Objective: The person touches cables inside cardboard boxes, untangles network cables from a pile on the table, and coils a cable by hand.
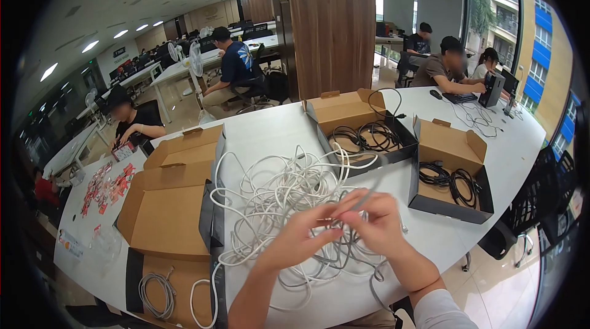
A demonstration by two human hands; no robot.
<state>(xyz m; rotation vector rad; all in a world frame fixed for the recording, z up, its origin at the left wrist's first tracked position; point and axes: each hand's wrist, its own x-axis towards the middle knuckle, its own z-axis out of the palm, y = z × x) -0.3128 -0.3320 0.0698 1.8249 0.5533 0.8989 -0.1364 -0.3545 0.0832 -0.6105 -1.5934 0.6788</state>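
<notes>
Both my hands are close together over a big tangled pile of white and grey cables [279, 184] on the white table. My right hand [378, 224] is closed around a grey cable [364, 199], which runs up and away from its fingers, blurred at the far end. My left hand [301, 234] pinches at the same cable, with its fingertips almost touching the right hand. Loose grey strands hang below both hands. To the left, a coiled grey cable [158, 295] lies in an open cardboard box [163, 206] beside a white strand crossing the box's edge.
Behind the pile stands an open box [350, 106] of black cables [375, 137]; another open box [452, 206] at right holds coiled black cables [461, 184]. Red-and-white packets [107, 188] lie at far left. Several people sit around, some at this table. A computer tower [490, 90] stands far right.
</notes>
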